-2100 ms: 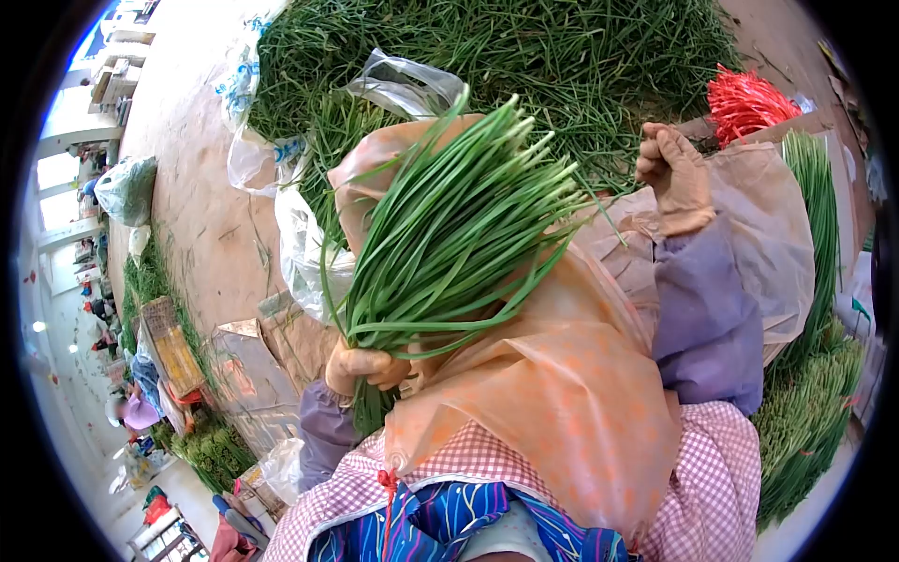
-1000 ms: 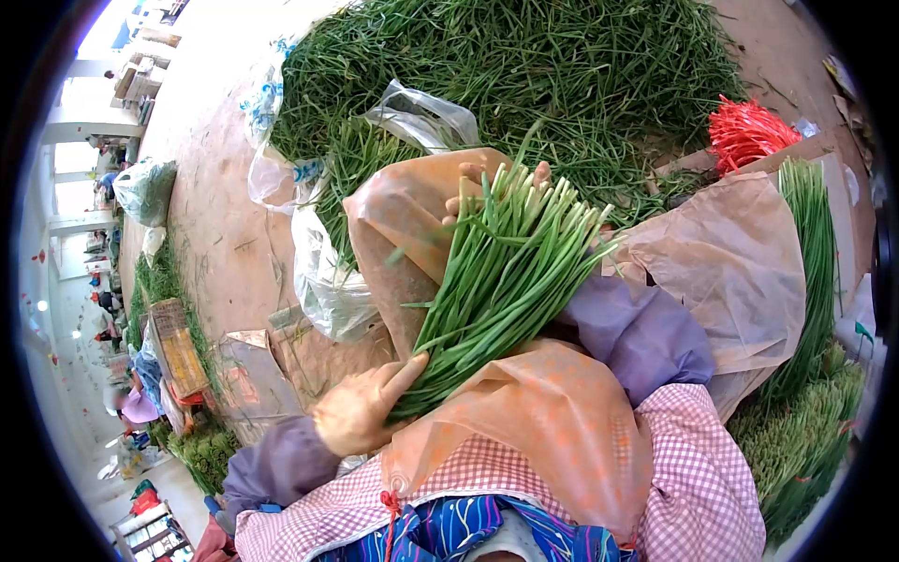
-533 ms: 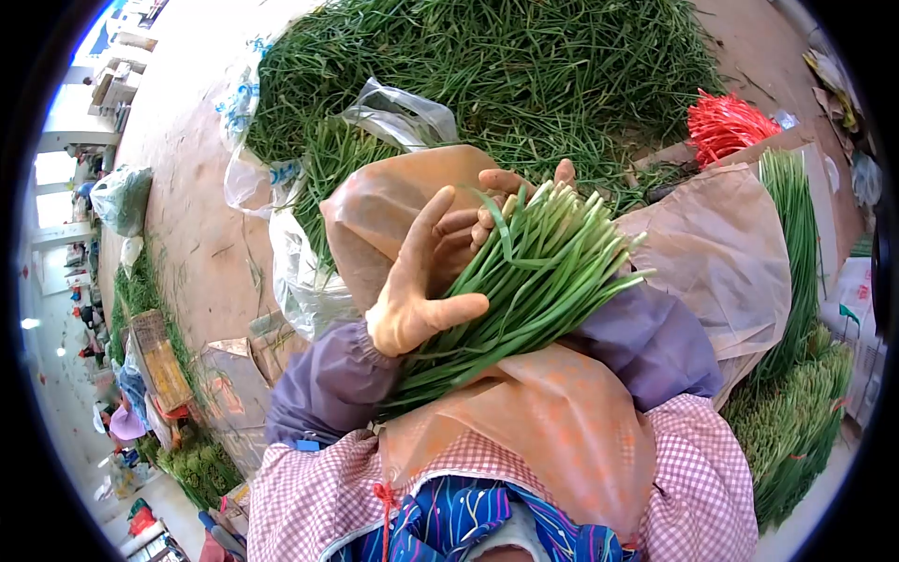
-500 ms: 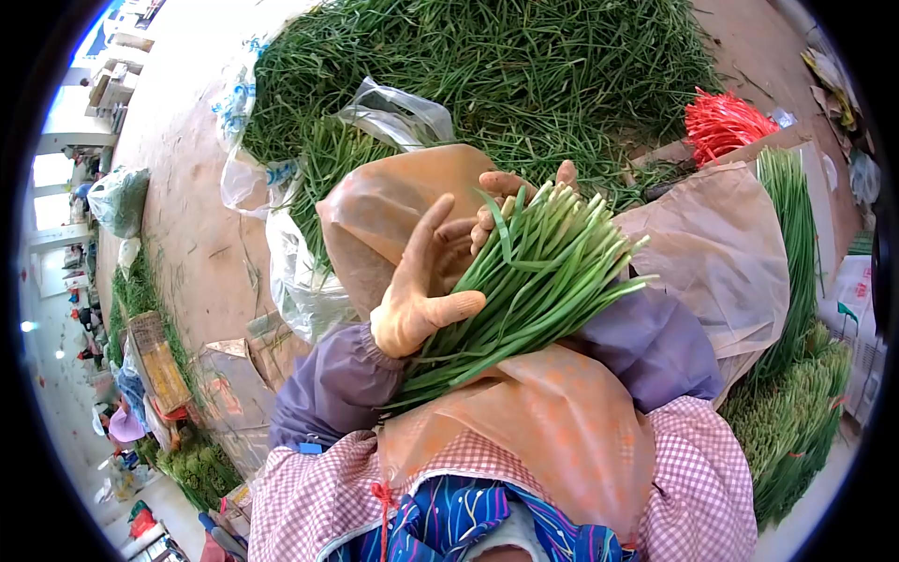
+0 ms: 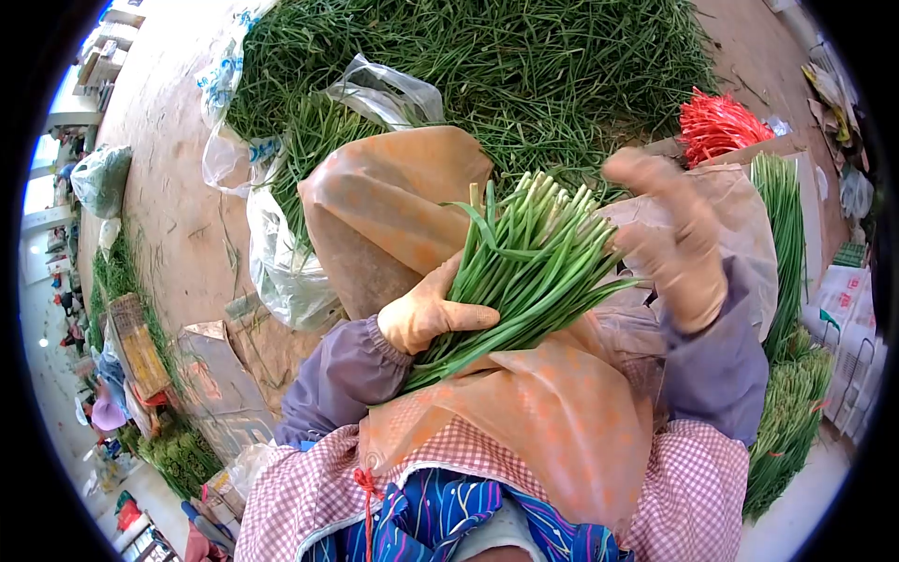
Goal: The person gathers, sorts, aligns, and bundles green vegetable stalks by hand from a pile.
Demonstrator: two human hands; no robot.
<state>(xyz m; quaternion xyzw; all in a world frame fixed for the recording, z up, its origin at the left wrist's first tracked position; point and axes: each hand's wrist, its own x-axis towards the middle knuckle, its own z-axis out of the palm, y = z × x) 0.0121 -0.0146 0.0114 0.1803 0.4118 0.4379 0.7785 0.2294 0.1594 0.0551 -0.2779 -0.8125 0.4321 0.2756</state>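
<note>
A bunch of long green stalks (image 5: 534,281) with pale cut ends lies slanted over the lap, on an orange-patterned plastic apron (image 5: 552,403). My left hand (image 5: 435,311), in a tan glove, is wrapped round the lower left part of the bunch, its thumb across the stalks. At the right of the pale ends my right hand (image 5: 667,225), also gloved, is raised with fingers apart and a little blurred. Nothing shows between its fingers.
A large heap of loose green stalks (image 5: 487,66) lies ahead. Red ties (image 5: 721,126) sit at the upper right. Bundled stalks (image 5: 787,421) stand at the right. Clear plastic bags (image 5: 286,272) lie left of the knee. A yellow basket (image 5: 140,347) is farther left.
My right hand has come out from behind the bunch and moved right, opening. My left hand, spread above the stalks before, has closed on them.
</note>
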